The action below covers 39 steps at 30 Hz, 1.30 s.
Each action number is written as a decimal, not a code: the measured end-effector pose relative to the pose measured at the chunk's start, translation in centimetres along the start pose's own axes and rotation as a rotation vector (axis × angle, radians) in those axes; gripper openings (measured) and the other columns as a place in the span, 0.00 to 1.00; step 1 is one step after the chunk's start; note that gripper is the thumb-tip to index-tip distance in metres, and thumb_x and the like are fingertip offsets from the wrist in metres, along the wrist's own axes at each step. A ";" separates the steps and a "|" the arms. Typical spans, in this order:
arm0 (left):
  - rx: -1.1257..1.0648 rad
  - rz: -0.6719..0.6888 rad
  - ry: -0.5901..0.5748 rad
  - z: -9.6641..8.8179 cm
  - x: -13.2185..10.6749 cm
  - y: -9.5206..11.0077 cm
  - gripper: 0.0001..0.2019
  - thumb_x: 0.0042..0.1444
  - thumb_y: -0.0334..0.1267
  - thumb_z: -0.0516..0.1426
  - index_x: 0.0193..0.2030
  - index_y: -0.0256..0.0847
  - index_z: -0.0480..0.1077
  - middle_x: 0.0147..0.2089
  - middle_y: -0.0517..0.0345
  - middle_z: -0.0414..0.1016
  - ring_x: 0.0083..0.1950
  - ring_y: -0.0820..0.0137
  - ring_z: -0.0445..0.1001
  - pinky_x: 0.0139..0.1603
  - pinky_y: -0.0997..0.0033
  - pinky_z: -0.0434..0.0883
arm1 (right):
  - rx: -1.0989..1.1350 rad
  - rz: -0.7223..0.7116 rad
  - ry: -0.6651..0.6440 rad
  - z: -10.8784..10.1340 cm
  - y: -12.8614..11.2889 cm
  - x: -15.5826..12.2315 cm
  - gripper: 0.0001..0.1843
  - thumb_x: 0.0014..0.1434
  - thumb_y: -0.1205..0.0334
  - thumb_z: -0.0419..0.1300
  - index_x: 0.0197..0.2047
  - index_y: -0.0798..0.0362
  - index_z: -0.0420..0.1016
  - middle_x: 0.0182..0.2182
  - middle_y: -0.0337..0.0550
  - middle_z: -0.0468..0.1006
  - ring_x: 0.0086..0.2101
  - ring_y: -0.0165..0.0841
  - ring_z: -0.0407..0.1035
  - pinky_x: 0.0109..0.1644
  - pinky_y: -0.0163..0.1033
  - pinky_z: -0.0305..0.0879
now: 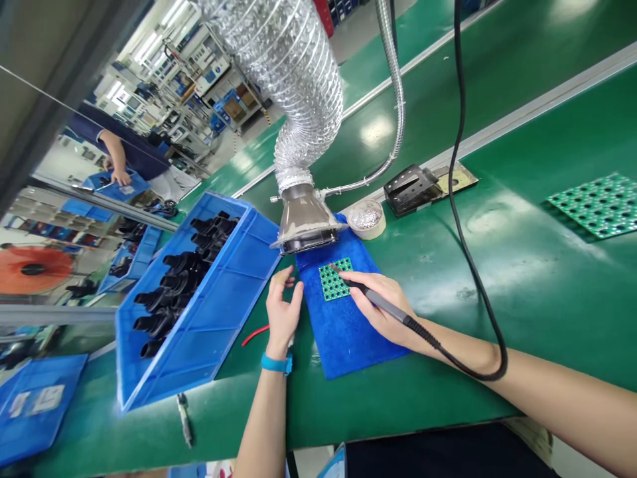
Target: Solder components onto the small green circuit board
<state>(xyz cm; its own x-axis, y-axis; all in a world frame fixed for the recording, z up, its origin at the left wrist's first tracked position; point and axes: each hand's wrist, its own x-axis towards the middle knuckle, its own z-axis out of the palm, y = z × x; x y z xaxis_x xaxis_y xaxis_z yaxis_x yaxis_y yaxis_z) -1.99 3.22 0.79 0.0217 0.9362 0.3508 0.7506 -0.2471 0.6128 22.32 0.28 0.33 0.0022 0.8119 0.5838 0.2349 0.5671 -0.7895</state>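
Observation:
My right hand (383, 307) is closed around a soldering iron (381, 302), whose black cord loops back over my forearm. The iron's tip reaches over a small green circuit board (334, 282) with rows of dark round spots. Under the board lies a blue cloth (343, 338). Just left of the cloth, my left hand (283, 305) is raised with thumb and fingers apart, holding nothing visible. A blue band circles that wrist. A red wire or tube (255, 334) lies on the table beside it.
A fume hood (306, 216) on a silver duct hangs behind the board. Nearby stand a round tin (367, 219) and a black iron holder (413, 189). A blue bin (199, 332) of black parts is left, a pen (184, 419) below it, a larger board (600, 204) far right. Another person works behind.

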 end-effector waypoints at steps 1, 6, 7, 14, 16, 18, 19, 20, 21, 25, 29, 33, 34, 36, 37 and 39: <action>0.049 0.024 -0.012 -0.1 0.5 -0.1 0.20 0.65 0.44 0.58 0.62 0.43 0.69 0.58 0.47 0.72 0.51 0.63 0.75 0.54 0.59 0.75 | 0.016 -0.007 -0.019 0.0 0.2 0.1 0.14 0.70 0.63 0.54 0.54 0.53 0.76 0.46 0.45 0.85 0.43 0.34 0.80 0.51 0.40 0.75; 0.179 0.051 -0.040 0.6 1.8 -1.0 0.18 0.65 0.40 0.56 0.61 0.39 0.70 0.60 0.44 0.70 0.53 0.61 0.74 0.52 0.59 0.74 | 0.032 0.026 -0.093 0.0 0.8 0.5 0.14 0.70 0.61 0.54 0.53 0.49 0.78 0.44 0.43 0.85 0.42 0.33 0.80 0.51 0.42 0.75; 0.186 0.031 -0.042 0.9 1.8 -1.2 0.17 0.66 0.40 0.55 0.59 0.39 0.71 0.58 0.45 0.72 0.50 0.62 0.75 0.51 0.59 0.74 | 0.030 0.028 -0.094 0.1 0.8 0.6 0.14 0.70 0.62 0.54 0.53 0.49 0.78 0.44 0.43 0.85 0.42 0.34 0.80 0.51 0.42 0.75; 0.207 0.025 -0.013 1.3 1.3 -2.1 0.09 0.67 0.38 0.54 0.38 0.41 0.74 0.39 0.54 0.77 0.42 0.65 0.76 0.47 0.63 0.73 | 0.028 0.000 -0.133 0.4 0.9 0.8 0.15 0.67 0.66 0.53 0.52 0.50 0.78 0.42 0.43 0.85 0.40 0.34 0.79 0.50 0.42 0.75; 0.207 0.030 0.015 1.2 1.3 -2.0 0.09 0.66 0.38 0.53 0.37 0.41 0.73 0.39 0.54 0.76 0.42 0.66 0.76 0.45 0.64 0.73 | 0.019 0.007 -0.142 0.4 1.0 0.8 0.15 0.67 0.66 0.53 0.51 0.49 0.78 0.40 0.42 0.85 0.38 0.33 0.79 0.47 0.42 0.75; 0.228 0.051 0.109 1.1 1.3 -1.6 0.08 0.65 0.37 0.55 0.35 0.41 0.72 0.42 0.53 0.75 0.46 0.65 0.75 0.49 0.62 0.73 | 0.010 0.026 -0.132 0.3 1.1 0.9 0.14 0.68 0.65 0.53 0.51 0.50 0.77 0.39 0.42 0.84 0.37 0.33 0.78 0.46 0.42 0.74; 0.236 0.073 0.176 1.0 1.3 -1.4 0.07 0.63 0.36 0.56 0.34 0.41 0.71 0.45 0.52 0.74 0.49 0.64 0.75 0.52 0.60 0.73 | 0.007 0.040 -0.126 0.3 1.2 1.0 0.14 0.68 0.65 0.53 0.51 0.50 0.77 0.39 0.42 0.84 0.38 0.33 0.78 0.46 0.42 0.74; 0.233 0.100 0.240 1.0 1.2 -1.1 0.06 0.62 0.35 0.57 0.33 0.41 0.71 0.48 0.50 0.73 0.52 0.62 0.74 0.55 0.58 0.72 | 0.004 0.052 -0.120 0.2 1.3 1.1 0.14 0.68 0.64 0.53 0.52 0.50 0.77 0.39 0.42 0.84 0.38 0.33 0.77 0.46 0.42 0.74; 0.215 0.129 0.286 1.0 1.1 -0.8 0.05 0.61 0.34 0.58 0.32 0.41 0.70 0.49 0.50 0.73 0.54 0.61 0.74 0.57 0.56 0.71 | 0.003 0.063 -0.119 0.2 1.4 1.2 0.14 0.69 0.64 0.53 0.52 0.50 0.76 0.39 0.42 0.83 0.37 0.33 0.77 0.45 0.41 0.73; 0.083 0.126 0.232 1.3 0.7 -0.1 0.09 0.62 0.33 0.56 0.30 0.42 0.68 0.38 0.55 0.74 0.50 0.63 0.76 0.50 0.62 0.73 | -0.009 0.076 -0.148 0.4 1.6 1.9 0.14 0.69 0.65 0.53 0.54 0.51 0.75 0.36 0.42 0.82 0.34 0.32 0.75 0.43 0.40 0.72; 0.026 -0.028 0.189 1.6 0.5 -0.3 0.09 0.64 0.37 0.55 0.32 0.41 0.68 0.37 0.56 0.75 0.39 0.69 0.75 0.37 0.70 0.71 | -0.063 0.082 -0.186 0.7 1.8 2.1 0.14 0.69 0.65 0.54 0.54 0.50 0.75 0.32 0.40 0.80 0.33 0.32 0.73 0.42 0.40 0.69; -0.018 -0.093 0.199 1.8 0.4 -0.6 0.08 0.65 0.38 0.57 0.34 0.41 0.70 0.36 0.57 0.74 0.39 0.70 0.74 0.37 0.72 0.71 | -0.113 0.043 -0.221 1.0 2.0 2.0 0.15 0.69 0.65 0.54 0.56 0.50 0.74 0.32 0.40 0.80 0.32 0.32 0.71 0.42 0.41 0.67; -0.028 -0.095 0.199 1.8 0.4 -0.5 0.08 0.65 0.38 0.57 0.34 0.41 0.71 0.36 0.57 0.74 0.39 0.70 0.74 0.38 0.72 0.71 | -0.114 0.035 -0.226 1.1 2.1 2.0 0.15 0.68 0.66 0.54 0.56 0.50 0.74 0.32 0.40 0.80 0.32 0.32 0.71 0.42 0.41 0.67; -0.039 -0.093 0.193 1.8 0.2 -0.4 0.07 0.65 0.38 0.58 0.35 0.41 0.72 0.37 0.57 0.74 0.39 0.69 0.74 0.39 0.71 0.71 | -0.114 0.014 -0.222 1.2 2.2 2.0 0.15 0.68 0.66 0.54 0.56 0.51 0.74 0.31 0.40 0.79 0.32 0.31 0.70 0.43 0.41 0.67; -0.036 -0.092 0.187 1.9 0.2 -0.3 0.07 0.65 0.38 0.58 0.35 0.41 0.72 0.37 0.57 0.74 0.38 0.69 0.74 0.39 0.70 0.71 | -0.116 0.004 -0.224 1.3 2.3 2.0 0.15 0.68 0.67 0.55 0.56 0.52 0.74 0.31 0.39 0.78 0.32 0.31 0.70 0.43 0.41 0.67; -0.017 -0.087 0.175 2.0 0.0 -0.1 0.07 0.65 0.38 0.58 0.35 0.41 0.72 0.36 0.56 0.74 0.38 0.69 0.74 0.38 0.69 0.71 | -0.115 -0.010 -0.233 1.4 2.4 2.0 0.15 0.67 0.68 0.55 0.55 0.52 0.73 0.30 0.39 0.78 0.31 0.31 0.70 0.44 0.42 0.67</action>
<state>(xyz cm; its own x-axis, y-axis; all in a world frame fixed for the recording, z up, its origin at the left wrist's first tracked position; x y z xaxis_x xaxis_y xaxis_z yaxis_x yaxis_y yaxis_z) -0.82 3.79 -0.67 -0.1592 0.8969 0.4127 0.7333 -0.1725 0.6577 21.52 3.45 -0.61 -0.2212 0.8240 0.5217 0.3425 0.5665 -0.7495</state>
